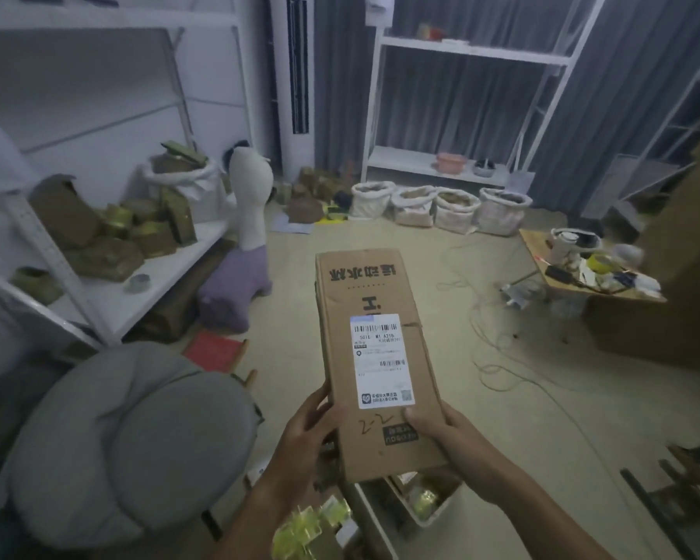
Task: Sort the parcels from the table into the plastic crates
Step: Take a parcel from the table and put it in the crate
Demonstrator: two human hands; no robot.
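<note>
So your left hand (306, 432) and right hand (441, 428) were both clamped on the near end of a long cardboard parcel (374, 357), thumbs on top, held out over the white plastic crates (429, 513) at your feet. Looked stiff and probably light, but that length would lever on you, so I'd have gripped nearer the middle. The shipping label (380, 359) read "501E M1 A21B", with "2-2" handwritten below it.
</note>
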